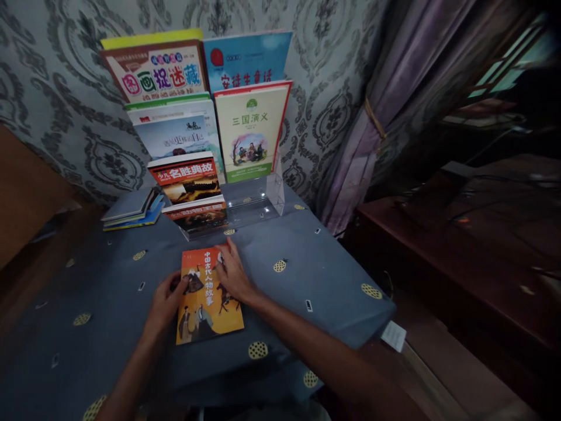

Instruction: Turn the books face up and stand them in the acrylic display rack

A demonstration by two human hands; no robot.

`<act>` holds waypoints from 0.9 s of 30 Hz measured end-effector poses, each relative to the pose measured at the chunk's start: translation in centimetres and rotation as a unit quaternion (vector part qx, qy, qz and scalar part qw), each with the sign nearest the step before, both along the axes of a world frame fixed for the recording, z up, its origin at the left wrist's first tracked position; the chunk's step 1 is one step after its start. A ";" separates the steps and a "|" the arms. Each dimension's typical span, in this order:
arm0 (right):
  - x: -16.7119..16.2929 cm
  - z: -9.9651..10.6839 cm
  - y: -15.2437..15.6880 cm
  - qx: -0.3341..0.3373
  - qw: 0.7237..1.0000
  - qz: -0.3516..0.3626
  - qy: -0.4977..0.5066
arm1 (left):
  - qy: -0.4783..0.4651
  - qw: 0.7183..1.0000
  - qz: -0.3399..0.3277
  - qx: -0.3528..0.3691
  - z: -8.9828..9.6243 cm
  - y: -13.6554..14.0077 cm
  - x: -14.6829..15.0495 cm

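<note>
An orange paperback book with Chinese characters and painted figures lies face up near the middle of the cloth-covered table. At its left edge is my left hand, closed with curled fingers on that edge. My right hand rests over the upper right part of the cover, its fingers stretched out and apart. Just beyond the book stands a clear tiered display rack. A thick book with a dark animal cover is in its front tier, with a red-titled book behind it.
Higher on the rack stand a pale green book, a blue book, a grey-blue book and a colourful picture book. Several books are stacked at the left. A tied purple curtain hangs right, beside a dark red cabinet.
</note>
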State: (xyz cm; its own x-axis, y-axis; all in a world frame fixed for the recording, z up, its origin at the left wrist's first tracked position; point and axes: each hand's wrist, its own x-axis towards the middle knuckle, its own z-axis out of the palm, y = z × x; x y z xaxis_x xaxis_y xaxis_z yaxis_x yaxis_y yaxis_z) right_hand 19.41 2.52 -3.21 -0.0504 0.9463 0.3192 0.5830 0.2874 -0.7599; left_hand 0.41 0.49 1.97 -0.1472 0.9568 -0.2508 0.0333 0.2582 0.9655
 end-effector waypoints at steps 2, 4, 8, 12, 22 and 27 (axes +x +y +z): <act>0.2 -0.2 0.1 0.003 1.000 -0.004 0.014 | -0.018 1.000 0.002 0.016 0.0 -0.5 0.5; 0.3 -0.5 0.3 0.007 0.999 -0.007 0.035 | -0.046 0.999 0.007 0.010 0.0 -1.0 1.0; 0.4 -1.2 0.5 0.014 0.998 -0.007 0.063 | -0.116 0.990 0.069 -0.044 -0.4 -1.2 2.0; 0.0 -1.6 0.4 0.008 0.999 -0.014 0.044 | -0.130 0.983 0.122 -0.042 -0.8 -0.8 2.4; 0.2 0.6 -1.1 -0.100 0.967 -0.027 0.232 | -0.198 0.977 0.075 0.004 1.3 -0.6 3.3; 0.8 2.2 -1.8 -0.179 0.873 0.096 0.443 | -0.206 0.975 0.062 0.060 2.2 0.1 3.3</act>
State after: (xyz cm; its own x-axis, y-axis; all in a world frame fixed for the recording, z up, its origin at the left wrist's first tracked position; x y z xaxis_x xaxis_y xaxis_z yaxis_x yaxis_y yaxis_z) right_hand 20.20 0.70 -1.01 -0.1032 0.9947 -0.0019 -0.3131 -0.0343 -0.9491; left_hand 3.68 0.56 4.13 -0.1736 0.9641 -0.2008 -0.3882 0.1205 0.9137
